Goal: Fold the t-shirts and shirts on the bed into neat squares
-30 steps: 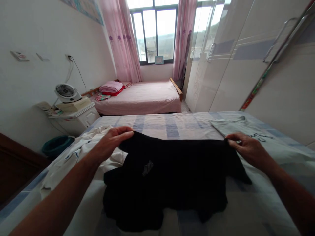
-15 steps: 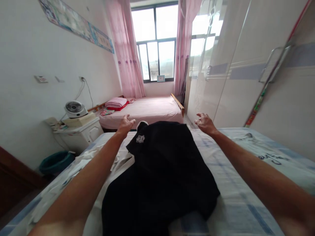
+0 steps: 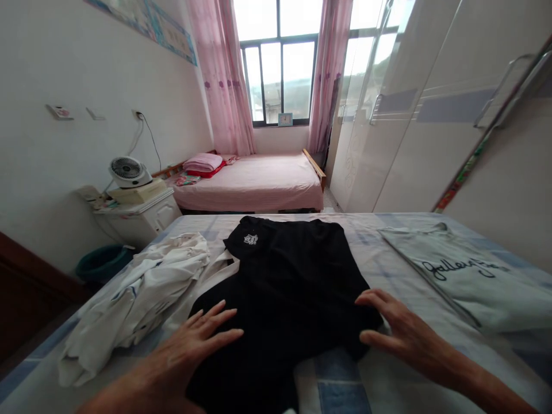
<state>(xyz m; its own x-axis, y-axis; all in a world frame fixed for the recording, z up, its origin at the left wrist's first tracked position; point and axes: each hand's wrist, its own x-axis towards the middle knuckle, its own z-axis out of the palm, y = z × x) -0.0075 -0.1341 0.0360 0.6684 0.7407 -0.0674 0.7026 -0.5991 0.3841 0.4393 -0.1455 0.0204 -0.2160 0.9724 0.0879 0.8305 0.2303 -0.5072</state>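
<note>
A black garment (image 3: 297, 270) with a small white emblem lies spread on the bed (image 3: 388, 259) in front of me, a white part of it or of another cloth showing at its left side. Over its lower left part is my left hand (image 3: 194, 351), fingers spread and holding nothing. At the garment's right edge my right hand (image 3: 401, 328) has its thumb and fingers apart, the fingertips over the black cloth. Whether either hand presses on the fabric I cannot tell.
A crumpled white garment (image 3: 150, 293) lies on the left, and a pale folded shirt with dark lettering (image 3: 470, 276) on the right. Beyond are a pink bed (image 3: 267, 178), a nightstand (image 3: 146, 213) with a fan (image 3: 128, 171), a bin (image 3: 103, 261) and a wardrobe (image 3: 401, 144).
Both hands have come back from the far end of the bed to the garment's near sides. The garment's far edge now lies flatter. My view has tipped down slightly.
</note>
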